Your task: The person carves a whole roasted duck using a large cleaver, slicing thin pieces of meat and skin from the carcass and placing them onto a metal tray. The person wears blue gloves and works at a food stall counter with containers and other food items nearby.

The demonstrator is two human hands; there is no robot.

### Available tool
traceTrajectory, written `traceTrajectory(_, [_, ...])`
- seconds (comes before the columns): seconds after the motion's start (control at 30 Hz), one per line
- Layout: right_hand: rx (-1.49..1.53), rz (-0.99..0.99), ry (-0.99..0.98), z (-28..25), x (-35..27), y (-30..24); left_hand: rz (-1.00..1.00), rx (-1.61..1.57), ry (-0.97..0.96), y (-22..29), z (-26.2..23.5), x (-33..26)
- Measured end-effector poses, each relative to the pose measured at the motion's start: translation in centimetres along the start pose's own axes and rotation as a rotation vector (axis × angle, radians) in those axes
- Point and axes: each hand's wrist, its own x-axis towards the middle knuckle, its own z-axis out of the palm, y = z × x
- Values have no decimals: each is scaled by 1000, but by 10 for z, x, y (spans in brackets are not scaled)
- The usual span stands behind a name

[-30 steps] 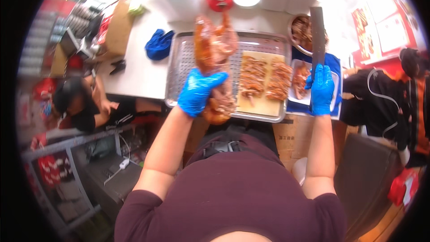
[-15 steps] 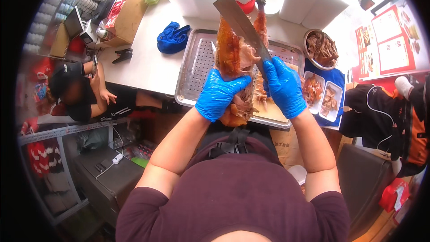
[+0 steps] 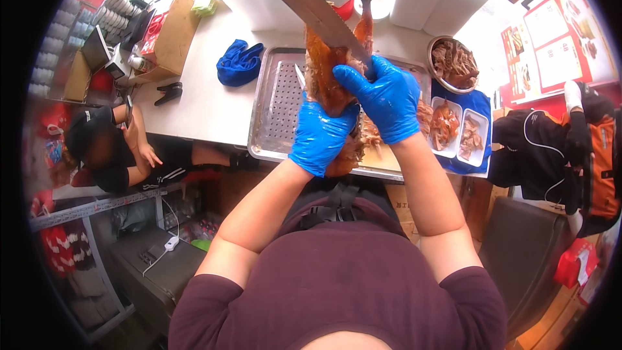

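A browned roast bird [image 3: 319, 74], perhaps a duck or goose, is held up over a perforated metal tray [image 3: 275, 91]. My left hand [image 3: 322, 136], in a blue glove, is wrapped round its lower part. In my right hand [image 3: 389, 100], also gloved, is a broad cleaver [image 3: 317, 13], its blade slanting up to the left across the bird. The right thumb presses on the meat; the cleaver's handle is hidden in the fist. A leg [image 3: 364, 23] sticks up behind the blade. Cut pieces [image 3: 370, 135] lie on a pale cutting board [image 3: 387, 160] in the tray.
Right of the tray, two white trays of meat [image 3: 446, 126] [image 3: 473, 136] rest on a blue cloth [image 3: 483, 107], below a bowl of meat [image 3: 453, 63]. A blue bundle [image 3: 240, 63] and a black clip [image 3: 169, 94] lie left. One person [image 3: 116, 142] sits left; another [image 3: 538, 152] stands right.
My right hand has moved up and left, its thumb now over the meat. The cleaver has shifted up and left with it. My left hand still grips the bird.
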Motion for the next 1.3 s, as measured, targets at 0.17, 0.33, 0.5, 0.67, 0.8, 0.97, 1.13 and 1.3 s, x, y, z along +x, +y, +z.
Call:
traceTrajectory(0.17, [60, -110, 139, 6, -1, 11, -59, -39, -12, -6, 3, 3])
traceTrajectory(0.33, [-48, -232, 202, 4, 3, 23, -148, -100, -11, 6, 10, 4])
traceTrajectory(0.5, [-12, -159, 118, -3, -3, 31, -157, -14, -15, 2, 14, 10])
traceTrajectory(0.67, [23, -112, 131, -4, -9, 48, -168, 46, -45, -14, 22, 19])
traceTrajectory(0.8, [32, -66, 101, -11, -11, 56, -104, 239, -39, -21, 29, 23])
traceTrajectory(0.97, [33, 0, 63, -25, -12, 65, -112, 240, -86, -15, 48, 29])
traceTrajectory(1.13, [57, -94, 32, -33, -17, 65, 160, 578, -345, -25, 47, 46])
traceTrajectory(1.3, [288, 68, 24, -40, -19, 67, -224, -62, -76, -34, 48, 53])
